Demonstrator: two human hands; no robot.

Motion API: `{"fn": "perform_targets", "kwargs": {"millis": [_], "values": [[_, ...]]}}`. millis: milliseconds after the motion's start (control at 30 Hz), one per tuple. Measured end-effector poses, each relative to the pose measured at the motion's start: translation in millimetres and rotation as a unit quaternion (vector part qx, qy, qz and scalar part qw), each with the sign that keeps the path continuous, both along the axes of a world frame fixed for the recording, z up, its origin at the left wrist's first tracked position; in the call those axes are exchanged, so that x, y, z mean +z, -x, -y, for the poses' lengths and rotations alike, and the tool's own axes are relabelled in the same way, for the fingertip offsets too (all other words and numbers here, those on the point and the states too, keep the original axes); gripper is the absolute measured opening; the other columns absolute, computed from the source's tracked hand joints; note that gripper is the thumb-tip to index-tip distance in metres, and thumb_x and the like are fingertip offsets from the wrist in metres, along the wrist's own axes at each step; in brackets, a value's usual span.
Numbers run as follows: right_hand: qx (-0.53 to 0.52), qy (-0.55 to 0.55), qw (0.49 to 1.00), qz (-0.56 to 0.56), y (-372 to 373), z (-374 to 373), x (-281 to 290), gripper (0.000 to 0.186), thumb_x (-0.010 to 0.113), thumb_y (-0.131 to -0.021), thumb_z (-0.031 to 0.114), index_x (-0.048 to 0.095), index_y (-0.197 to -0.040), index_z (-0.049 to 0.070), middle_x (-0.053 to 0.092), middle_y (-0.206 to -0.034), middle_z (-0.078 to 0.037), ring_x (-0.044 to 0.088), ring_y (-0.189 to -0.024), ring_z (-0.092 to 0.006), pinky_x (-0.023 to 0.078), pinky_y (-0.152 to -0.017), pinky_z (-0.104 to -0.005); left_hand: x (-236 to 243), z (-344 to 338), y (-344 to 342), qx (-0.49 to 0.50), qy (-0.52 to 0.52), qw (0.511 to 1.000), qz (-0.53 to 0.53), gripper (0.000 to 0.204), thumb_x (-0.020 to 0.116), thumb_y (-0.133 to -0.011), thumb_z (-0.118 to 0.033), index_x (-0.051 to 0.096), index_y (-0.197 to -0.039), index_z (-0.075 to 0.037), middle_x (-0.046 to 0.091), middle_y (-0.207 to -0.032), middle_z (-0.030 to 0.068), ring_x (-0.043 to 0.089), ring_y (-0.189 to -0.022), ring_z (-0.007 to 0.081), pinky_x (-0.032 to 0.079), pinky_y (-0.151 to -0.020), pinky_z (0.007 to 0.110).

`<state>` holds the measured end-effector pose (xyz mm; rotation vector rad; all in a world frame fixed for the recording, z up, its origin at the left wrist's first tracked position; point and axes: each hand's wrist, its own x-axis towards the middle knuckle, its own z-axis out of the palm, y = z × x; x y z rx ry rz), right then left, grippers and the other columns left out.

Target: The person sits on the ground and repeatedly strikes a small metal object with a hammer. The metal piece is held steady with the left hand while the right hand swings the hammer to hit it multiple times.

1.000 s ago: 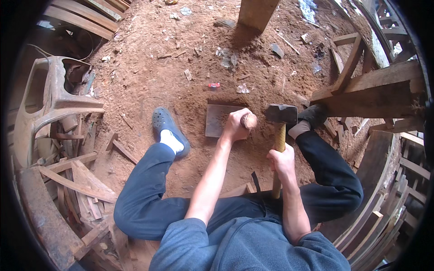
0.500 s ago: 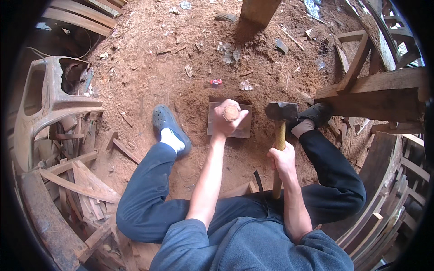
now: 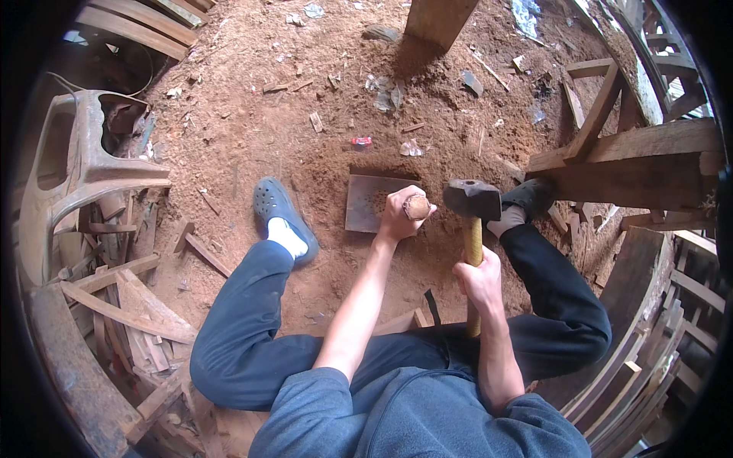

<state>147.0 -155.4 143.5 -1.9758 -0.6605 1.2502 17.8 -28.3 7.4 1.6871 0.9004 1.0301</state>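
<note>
My left hand [image 3: 398, 220] is closed round a wooden-handled tool [image 3: 417, 207]. Its round, worn butt points up at me, and its lower end is hidden beneath the hand. This hand is over the right edge of a flat square plate [image 3: 364, 211] on the ground, whose surface carries several small dark marks or holes. My right hand [image 3: 482, 278] grips the yellow-brown handle of a hammer [image 3: 472, 200]. The hammer's heavy dark head is raised, to the right of the plate.
Sawdust-strewn ground [image 3: 229, 137] holds wood chips, scraps of plastic and a small red object [image 3: 361, 142]. A post [image 3: 439, 23] stands beyond. A broken plastic chair [image 3: 92, 179] and offcuts [image 3: 145, 305] lie left; a timber frame [image 3: 634, 179] and stacked planks [image 3: 641, 366] are right.
My left hand with the wooden-handled tool has shifted right, from the middle of the plate to its right edge, uncovering the marks. The hammer head has tilted slightly; my right hand has barely moved.
</note>
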Motion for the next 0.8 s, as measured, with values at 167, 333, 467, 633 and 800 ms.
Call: {"fn": "perform_targets", "kwargs": {"millis": [167, 333, 467, 633, 800], "values": [[0.104, -0.022, 0.987, 0.118, 5, -2, 11, 0.016, 0.058, -0.067, 0.005, 0.058, -0.083, 0.000, 0.057, -0.061, -0.015, 0.059, -0.056, -0.0255, 0.046, -0.055, -0.0347, -5, -3, 2, -0.012, 0.001, 1.000, 0.001, 0.026, 0.080, -0.064, -0.011, 0.059, -0.080, -0.006, 0.063, -0.072, 0.0107, 0.065, -0.066, 0.0294, 0.052, -0.060, 0.035], [0.190, 0.059, 0.963, 0.181, 18, -7, 12, 0.024, 0.057, -0.070, 0.008, 0.063, -0.092, 0.002, 0.061, -0.077, -0.027, 0.060, -0.079, -0.0454, 0.049, -0.070, -0.0489, -16, -1, 3, -0.010, -0.052, 0.999, 0.012, 0.029, 0.081, -0.065, -0.010, 0.054, -0.076, -0.008, 0.056, -0.067, 0.0027, 0.054, -0.054, 0.0138, 0.046, -0.052, 0.028], [0.199, 0.092, 0.959, 0.179, 21, -13, 12, 0.025, 0.054, -0.072, 0.007, 0.063, -0.094, 0.002, 0.063, -0.084, -0.028, 0.060, -0.086, -0.0456, 0.049, -0.076, -0.0490, -25, 1, 4, -0.020, -0.012, 1.000, 0.010, 0.032, 0.083, -0.064, -0.011, 0.055, -0.078, -0.008, 0.056, -0.069, 0.0005, 0.052, -0.057, 0.0082, 0.046, -0.055, 0.025], [0.182, 0.107, 0.966, 0.150, 16, -20, 12, 0.027, 0.053, -0.073, 0.008, 0.064, -0.097, 0.001, 0.063, -0.088, -0.029, 0.059, -0.092, -0.0455, 0.048, -0.079, -0.0474, -19, -9, 4, -0.067, 0.056, 0.996, 0.015, 0.033, 0.083, -0.063, -0.007, 0.058, -0.083, -0.006, 0.059, -0.072, -0.0006, 0.056, -0.065, 0.0061, 0.049, -0.062, 0.023], [0.157, 0.092, 0.974, 0.134, 10, -19, 8, 0.026, 0.056, -0.072, 0.008, 0.062, -0.094, -0.002, 0.062, -0.080, -0.026, 0.062, -0.079, -0.0399, 0.049, -0.072, -0.0412, 3, -14, 4, -0.086, 0.048, 0.995, 0.023, 0.034, 0.080, -0.065, -0.006, 0.059, -0.091, -0.005, 0.063, -0.082, 0.0028, 0.063, -0.077, 0.0140, 0.052, -0.072, 0.029]]}}
